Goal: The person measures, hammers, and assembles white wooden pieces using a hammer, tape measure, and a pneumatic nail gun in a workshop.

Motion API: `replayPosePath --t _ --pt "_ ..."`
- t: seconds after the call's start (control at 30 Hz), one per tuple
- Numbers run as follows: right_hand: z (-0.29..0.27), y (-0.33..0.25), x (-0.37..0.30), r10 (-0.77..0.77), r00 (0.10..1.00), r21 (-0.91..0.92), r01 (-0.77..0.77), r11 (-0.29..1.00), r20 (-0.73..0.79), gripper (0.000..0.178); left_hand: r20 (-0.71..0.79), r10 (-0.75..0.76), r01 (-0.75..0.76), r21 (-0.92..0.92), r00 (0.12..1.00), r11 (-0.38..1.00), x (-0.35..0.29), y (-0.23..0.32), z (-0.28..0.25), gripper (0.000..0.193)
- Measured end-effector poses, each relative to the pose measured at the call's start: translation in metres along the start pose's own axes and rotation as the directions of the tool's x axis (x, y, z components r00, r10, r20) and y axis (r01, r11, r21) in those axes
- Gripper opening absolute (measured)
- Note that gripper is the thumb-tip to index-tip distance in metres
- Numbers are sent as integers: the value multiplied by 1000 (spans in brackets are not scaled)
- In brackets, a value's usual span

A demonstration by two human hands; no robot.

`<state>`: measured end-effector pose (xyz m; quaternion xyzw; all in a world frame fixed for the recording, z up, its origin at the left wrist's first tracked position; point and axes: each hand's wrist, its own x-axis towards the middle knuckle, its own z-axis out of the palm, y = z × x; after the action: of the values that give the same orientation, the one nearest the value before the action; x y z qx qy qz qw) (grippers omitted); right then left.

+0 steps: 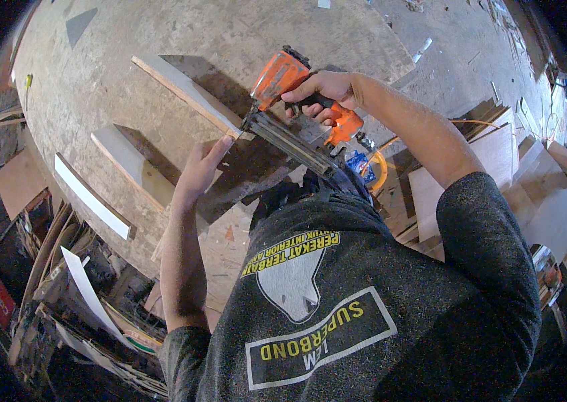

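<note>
My right hand [324, 94] is wrapped round the grip of an orange and black nail gun [282, 77]. The gun's nose rests at or very near the near end of a long board [186, 90], and its long magazine slants down toward my body. With my left hand [206, 164] I grip that same end of the board, thumb and fingers closed on it just left of the nose. The board stands on its edge and casts a dark shadow to its right. A second, shorter board [133, 167] lies to the left of my left hand.
A worn worktable [96, 87] spreads beneath the boards. On it lie a white strip [93, 196] at the left and a grey triangular piece [81, 27] at the far left. An orange air hose [380, 171] curls beside my right hip. Sheets [424, 201] and scraps stand on the right.
</note>
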<state>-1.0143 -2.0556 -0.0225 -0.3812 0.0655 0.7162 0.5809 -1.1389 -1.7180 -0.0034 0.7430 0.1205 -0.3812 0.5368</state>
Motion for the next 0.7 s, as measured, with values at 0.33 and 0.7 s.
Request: replayPosePath --t 0.33,0.7 --pt "-6 -29 -25 -143 965 -120 119 986 -220 48 17 -49 50 -63 999 997 -4 4 0 54" --pt "-88 -93 -23 -756 321 -821 -229 522 -570 58 23 -62 58 169 998 984 -7 -7 -12 59"
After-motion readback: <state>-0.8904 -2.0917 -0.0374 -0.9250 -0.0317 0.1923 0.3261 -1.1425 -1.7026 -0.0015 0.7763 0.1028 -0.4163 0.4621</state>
